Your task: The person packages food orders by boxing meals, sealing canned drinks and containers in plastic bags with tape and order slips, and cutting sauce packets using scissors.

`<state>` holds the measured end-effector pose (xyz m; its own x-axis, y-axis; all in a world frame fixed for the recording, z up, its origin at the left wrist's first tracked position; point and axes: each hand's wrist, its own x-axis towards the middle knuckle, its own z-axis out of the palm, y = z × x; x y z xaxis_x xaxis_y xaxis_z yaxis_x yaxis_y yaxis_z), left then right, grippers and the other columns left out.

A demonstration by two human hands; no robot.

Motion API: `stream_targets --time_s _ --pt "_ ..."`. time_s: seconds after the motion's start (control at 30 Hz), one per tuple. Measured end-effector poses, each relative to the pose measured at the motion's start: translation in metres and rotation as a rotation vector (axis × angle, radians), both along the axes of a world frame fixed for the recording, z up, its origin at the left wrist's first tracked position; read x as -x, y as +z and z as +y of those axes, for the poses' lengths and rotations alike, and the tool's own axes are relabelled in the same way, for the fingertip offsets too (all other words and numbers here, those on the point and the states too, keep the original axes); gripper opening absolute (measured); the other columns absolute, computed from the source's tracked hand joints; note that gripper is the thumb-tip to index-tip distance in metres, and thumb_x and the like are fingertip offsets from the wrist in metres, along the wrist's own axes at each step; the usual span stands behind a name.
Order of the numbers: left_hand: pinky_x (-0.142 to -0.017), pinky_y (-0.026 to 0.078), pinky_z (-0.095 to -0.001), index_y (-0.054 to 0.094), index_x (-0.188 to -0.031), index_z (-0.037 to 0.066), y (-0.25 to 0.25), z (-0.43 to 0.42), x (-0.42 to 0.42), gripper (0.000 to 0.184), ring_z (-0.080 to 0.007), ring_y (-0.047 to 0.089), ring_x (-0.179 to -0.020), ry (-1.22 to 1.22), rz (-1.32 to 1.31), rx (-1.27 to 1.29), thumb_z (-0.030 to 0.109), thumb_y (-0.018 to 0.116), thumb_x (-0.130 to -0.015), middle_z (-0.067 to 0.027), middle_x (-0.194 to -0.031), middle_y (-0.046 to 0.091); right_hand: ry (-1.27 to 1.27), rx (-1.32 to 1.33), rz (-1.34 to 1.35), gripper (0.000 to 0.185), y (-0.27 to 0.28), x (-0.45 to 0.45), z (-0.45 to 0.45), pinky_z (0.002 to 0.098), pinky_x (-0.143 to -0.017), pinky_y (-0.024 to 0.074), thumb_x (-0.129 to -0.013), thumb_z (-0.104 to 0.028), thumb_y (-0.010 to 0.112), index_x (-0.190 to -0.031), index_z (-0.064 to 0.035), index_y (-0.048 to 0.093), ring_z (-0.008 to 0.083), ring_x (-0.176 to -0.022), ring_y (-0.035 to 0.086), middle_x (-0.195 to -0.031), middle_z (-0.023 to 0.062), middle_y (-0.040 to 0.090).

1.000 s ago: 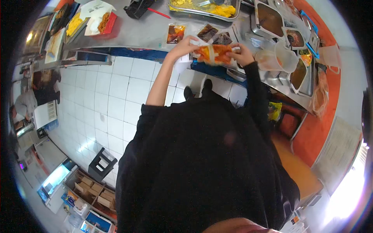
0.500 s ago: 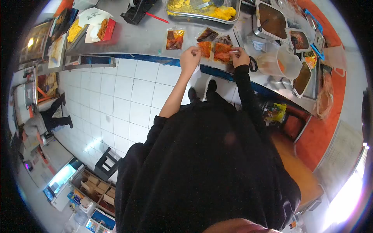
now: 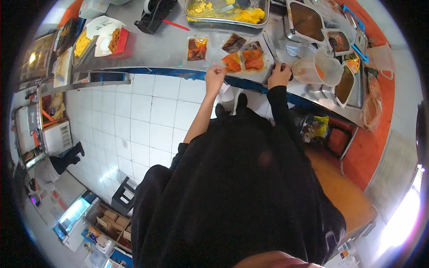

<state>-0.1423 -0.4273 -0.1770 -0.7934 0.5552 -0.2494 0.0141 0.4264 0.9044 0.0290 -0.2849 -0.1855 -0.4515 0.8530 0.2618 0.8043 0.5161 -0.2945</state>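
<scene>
My right hand (image 3: 279,75) is closed round the black handles of a pair of scissors (image 3: 271,46), whose metal blades point away across the counter. Just left of the blades lie two clear packets of orange-red food, a right packet (image 3: 253,59) and a left packet (image 3: 232,61). Behind them is a darker brown packet (image 3: 233,43). My left hand (image 3: 215,79) is at the counter's front edge, thumb and fingers pinched beside the left packet; what they pinch, if anything, is too small to make out. Farther left, a separate sauce packet (image 3: 197,48) lies flat.
A metal tray (image 3: 190,18) with yellow food stands at the back. To the right are a translucent jug (image 3: 328,67) and a metal container of brown sauce (image 3: 305,22). A red food box (image 3: 121,43), a red pen (image 3: 175,24) and a black dispenser (image 3: 152,20) are left.
My right hand has left the right orange packet and moved down and right onto the scissors' handles. My left hand has shifted slightly down and left, still pinched.
</scene>
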Motion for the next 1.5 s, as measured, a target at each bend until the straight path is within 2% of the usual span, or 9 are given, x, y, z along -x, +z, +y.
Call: stream_targets --time_s 0.17,0.27,0.37,0.47,0.53,0.63,0.77,1.07,1.5 --pt "-0.056 0.043 -0.0301 0.058 -0.075 -0.002 -0.004 -0.001 -0.002 0.022 -0.0214 0.057 -0.059 -0.077 0.213 -0.025 0.018 0.062 -0.067 -0.0111 -0.064 0.059 -0.097 0.118 -0.107 0.035 0.013 -0.006 0.002 0.0417 -0.077 0.0377 -0.067 -0.011 0.057 -0.099 -0.0032 0.045 0.0368 -0.094 0.044 -0.098 0.0225 0.046" --pt "-0.056 0.043 -0.0312 0.056 -0.075 -0.001 -0.004 0.001 -0.006 0.021 -0.0235 0.057 -0.060 -0.088 0.298 -0.025 0.018 0.063 -0.068 -0.0117 -0.063 0.058 -0.075 0.472 -0.210 0.040 0.055 0.000 -0.001 0.0411 -0.069 0.0429 -0.065 -0.016 0.061 -0.098 -0.0007 0.044 0.0346 -0.081 0.053 -0.084 0.0200 0.053" --pt "-0.063 0.043 -0.0306 0.057 -0.082 -0.001 0.007 0.004 -0.009 0.027 -0.0242 0.058 -0.068 -0.116 0.215 0.035 0.023 0.062 -0.070 -0.0132 -0.072 0.060 0.162 0.339 -0.161 0.046 0.027 -0.027 -0.001 0.0368 -0.062 0.0464 -0.065 -0.016 0.062 -0.103 0.0024 0.043 0.0266 -0.070 0.058 -0.077 0.0164 0.057" --pt "-0.067 0.043 -0.0309 0.056 -0.087 -0.002 0.005 0.011 -0.010 0.032 -0.0247 0.057 -0.075 -0.076 0.104 -0.053 0.026 0.062 -0.071 -0.0145 -0.082 0.060 0.081 1.289 0.409 0.046 0.018 -0.070 -0.016 0.0329 -0.064 0.0468 -0.070 -0.007 0.059 -0.110 0.0020 0.040 0.0245 -0.075 0.058 -0.082 0.0134 0.058" --pt "-0.062 0.042 -0.0293 0.055 -0.085 -0.001 0.007 0.016 -0.015 0.026 -0.0207 0.055 -0.070 -0.044 0.072 -0.100 0.022 0.061 -0.072 -0.0121 -0.079 0.059 -0.008 1.542 0.732 0.050 0.030 -0.096 -0.044 0.0287 -0.067 0.0469 -0.071 -0.006 0.060 -0.115 0.0016 0.037 0.0167 -0.077 0.057 -0.086 0.0125 0.058" --pt "-0.052 0.039 -0.0247 0.053 -0.081 0.001 0.016 0.026 -0.025 0.013 -0.0112 0.050 -0.058 -0.046 -0.023 -0.186 0.011 0.058 -0.074 -0.0062 -0.070 0.057 0.130 1.491 0.752 0.048 -0.027 -0.146 -0.072 0.0272 -0.068 0.0461 -0.071 -0.005 0.060 -0.113 0.0011 0.039 0.0149 -0.076 0.056 -0.085 0.0105 0.057" --pt "-0.052 0.038 -0.0219 0.053 -0.083 0.001 -0.017 0.054 -0.030 0.012 -0.0074 0.047 -0.058 -0.072 -0.173 -0.422 0.009 0.056 -0.075 -0.0046 -0.069 0.056 0.091 1.270 0.654 0.037 -0.002 -0.142 -0.106 0.0234 -0.063 0.0428 -0.076 -0.009 0.055 -0.110 -0.0040 0.040 0.0120 -0.068 0.052 -0.076 0.0035 0.051" --pt "-0.049 0.036 -0.0212 0.052 -0.087 0.003 -0.008 0.057 -0.062 0.012 -0.0073 0.046 -0.056 -0.192 -0.333 -0.326 0.007 0.055 -0.075 -0.0042 -0.066 0.056 0.179 1.656 0.941 0.058 -0.019 -0.106 -0.100 0.0262 -0.051 0.0414 -0.078 -0.054 0.041 -0.107 -0.0049 0.043 0.0128 -0.057 0.048 -0.067 0.0022 0.045" --pt "-0.047 0.035 -0.0201 0.051 -0.085 0.006 -0.019 0.045 -0.057 0.010 -0.0064 0.048 -0.056 -0.306 -0.059 -0.279 0.005 0.054 -0.076 -0.0029 -0.066 0.057 0.076 1.675 0.787 0.049 -0.021 -0.077 -0.067 0.0275 -0.042 0.0414 -0.079 -0.052 0.040 -0.091 -0.0052 0.048 0.0136 -0.049 0.047 -0.060 0.0049 0.044"
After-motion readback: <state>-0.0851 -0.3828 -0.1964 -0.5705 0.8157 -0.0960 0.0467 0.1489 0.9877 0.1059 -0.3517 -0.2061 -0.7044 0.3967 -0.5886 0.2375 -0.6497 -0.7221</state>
